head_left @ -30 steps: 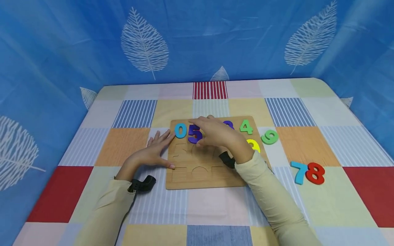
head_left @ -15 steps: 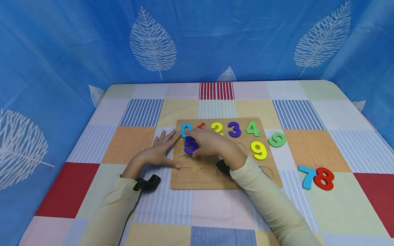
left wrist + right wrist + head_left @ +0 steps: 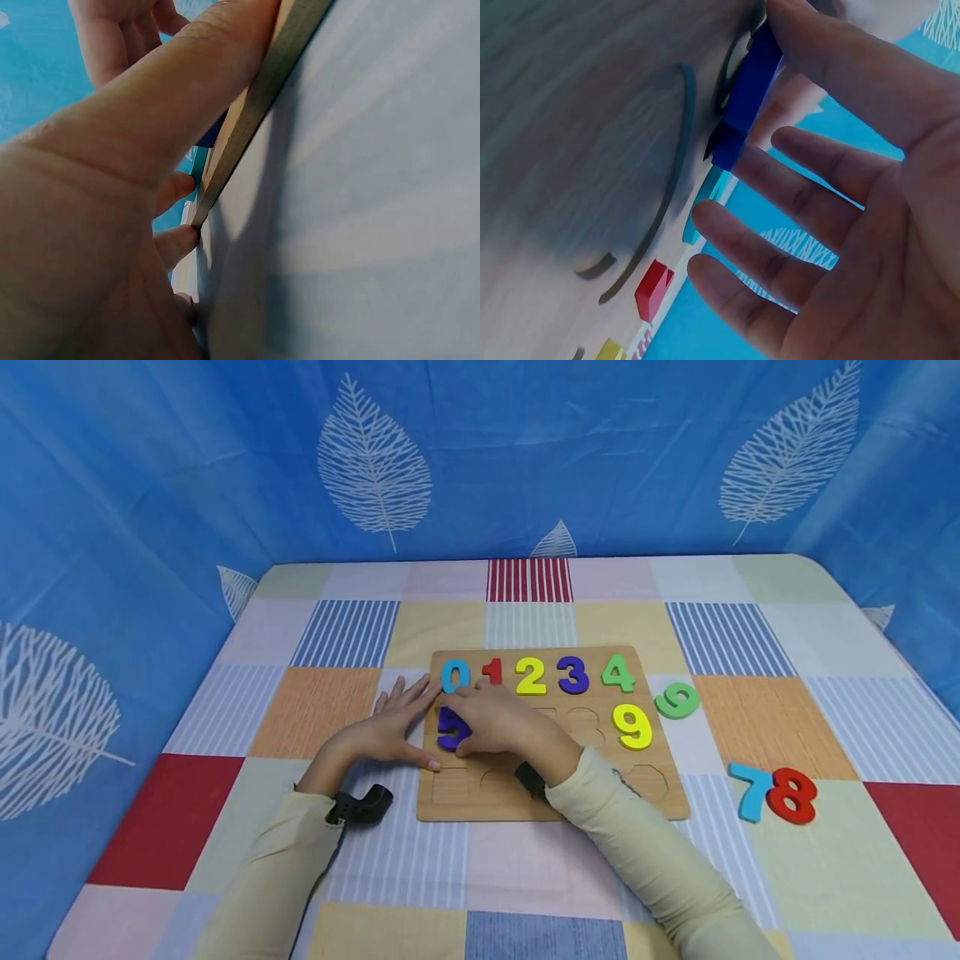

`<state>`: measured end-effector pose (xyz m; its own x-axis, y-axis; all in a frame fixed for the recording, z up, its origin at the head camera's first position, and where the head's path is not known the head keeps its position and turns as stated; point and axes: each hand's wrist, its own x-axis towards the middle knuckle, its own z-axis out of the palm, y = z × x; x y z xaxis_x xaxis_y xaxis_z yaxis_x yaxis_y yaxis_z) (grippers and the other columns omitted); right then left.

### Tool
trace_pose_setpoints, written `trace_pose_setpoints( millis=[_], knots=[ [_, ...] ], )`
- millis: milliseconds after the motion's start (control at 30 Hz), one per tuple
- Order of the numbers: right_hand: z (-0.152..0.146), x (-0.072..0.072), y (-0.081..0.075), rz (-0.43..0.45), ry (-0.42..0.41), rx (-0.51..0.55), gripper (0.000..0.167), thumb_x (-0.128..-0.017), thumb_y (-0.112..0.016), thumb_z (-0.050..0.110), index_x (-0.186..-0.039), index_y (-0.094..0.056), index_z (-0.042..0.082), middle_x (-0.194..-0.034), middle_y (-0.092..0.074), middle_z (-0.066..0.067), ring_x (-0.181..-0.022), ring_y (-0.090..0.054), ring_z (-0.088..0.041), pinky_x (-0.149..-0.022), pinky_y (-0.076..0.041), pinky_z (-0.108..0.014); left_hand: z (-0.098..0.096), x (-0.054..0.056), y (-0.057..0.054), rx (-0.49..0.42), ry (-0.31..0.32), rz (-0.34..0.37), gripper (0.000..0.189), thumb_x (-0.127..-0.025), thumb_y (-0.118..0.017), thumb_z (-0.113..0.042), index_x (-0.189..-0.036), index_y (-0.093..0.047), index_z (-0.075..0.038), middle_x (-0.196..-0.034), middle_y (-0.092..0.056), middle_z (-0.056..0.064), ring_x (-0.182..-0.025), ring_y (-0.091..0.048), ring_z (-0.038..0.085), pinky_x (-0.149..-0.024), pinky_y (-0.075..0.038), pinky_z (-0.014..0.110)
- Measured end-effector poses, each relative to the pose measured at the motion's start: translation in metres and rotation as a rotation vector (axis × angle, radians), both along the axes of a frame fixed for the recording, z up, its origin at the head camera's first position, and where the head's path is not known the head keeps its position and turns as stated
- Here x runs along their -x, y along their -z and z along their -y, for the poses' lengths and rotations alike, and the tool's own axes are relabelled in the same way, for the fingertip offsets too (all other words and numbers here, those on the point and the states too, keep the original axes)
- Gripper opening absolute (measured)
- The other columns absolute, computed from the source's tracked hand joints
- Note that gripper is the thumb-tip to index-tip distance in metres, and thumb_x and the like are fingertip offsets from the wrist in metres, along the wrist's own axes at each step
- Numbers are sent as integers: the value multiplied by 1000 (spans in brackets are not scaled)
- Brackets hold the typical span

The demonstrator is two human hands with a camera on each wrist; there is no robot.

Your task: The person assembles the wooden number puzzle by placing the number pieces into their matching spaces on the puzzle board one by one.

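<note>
A purple number 5 [image 3: 452,729] lies at the left of the wooden puzzle board [image 3: 480,808], just below the blue 0 [image 3: 454,676]. My right hand [image 3: 501,722] pinches this 5 between thumb and a finger; the right wrist view has the blue-looking 5 [image 3: 746,90] at the board's face, its other fingers spread apart. Whether the 5 sits in its recess, I cannot tell. With fingers extended, my left hand [image 3: 382,733] rests against the board's left edge, thumb [image 3: 202,60] along the side in the left wrist view.
Along the board's top row are a red 1 [image 3: 492,671], yellow 2 [image 3: 531,677], purple 3 [image 3: 573,676] and green 4 [image 3: 618,674]. A yellow 9 [image 3: 632,727] is lower right. Beyond the board lie a green number [image 3: 677,701], blue 7 [image 3: 751,791] and red 8 [image 3: 792,796].
My right hand has brought the purple 5 down and left, from over the top row to below the 0, uncovering the 1 and 2. The left hand stays at the board's edge.
</note>
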<state>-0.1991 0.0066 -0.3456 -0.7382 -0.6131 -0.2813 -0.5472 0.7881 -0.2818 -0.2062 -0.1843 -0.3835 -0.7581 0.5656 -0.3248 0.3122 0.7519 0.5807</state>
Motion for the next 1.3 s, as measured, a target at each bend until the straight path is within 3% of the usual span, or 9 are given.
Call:
trace_pose_setpoints(
  millis=[400, 733, 800, 1133, 1300],
  knots=[
    [2, -4, 1, -46, 7, -26, 69, -77, -70, 41, -136, -43, 19, -131, -52, -6, -116, -47, -27, -95, -43, -42, -2, -1, -2, 21, -8, 5, 110, -68, -75, -47, -148, -6, -17, -154, 6, 11, -136, 21, 39, -107, 12, 59],
    [-7, -2, 1, 4, 36, 18, 70, -78, -70, 35, -138, -41, 14, -139, -44, -9, -128, -40, -29, -106, -32, -46, -2, -1, -2, 19, -15, 7, 112, -67, -76, -47, -148, -4, -18, -154, 7, 11, -136, 21, 38, -108, 12, 58],
    [-13, -1, 2, 9, 26, 40, 69, -79, -71, 33, -138, -42, 12, -136, -48, -9, -124, -45, -28, -104, -35, -43, -2, -1, -2, 12, -12, -3, 112, -67, -76, -47, -148, -5, -18, -154, 6, 11, -136, 20, 39, -108, 12, 58],
    [-81, 8, -8, 13, 132, 78, 67, -79, -71, 24, -136, -41, 7, -122, -57, -10, -113, -51, -27, -96, -42, -40, -5, 0, -2, 26, -15, -23, 113, -65, -77, -48, -148, -7, -18, -155, 5, 11, -137, 19, 38, -108, 11, 58],
    [-133, 14, -12, -1, 226, 101, 66, -80, -70, 19, -136, -39, 2, -133, -49, -19, -121, -44, -35, -102, -36, -49, -6, -1, -3, 28, -28, -15, 113, -65, -77, -47, -148, -8, -17, -155, 5, 11, -137, 19, 39, -108, 11, 58]
  ],
)
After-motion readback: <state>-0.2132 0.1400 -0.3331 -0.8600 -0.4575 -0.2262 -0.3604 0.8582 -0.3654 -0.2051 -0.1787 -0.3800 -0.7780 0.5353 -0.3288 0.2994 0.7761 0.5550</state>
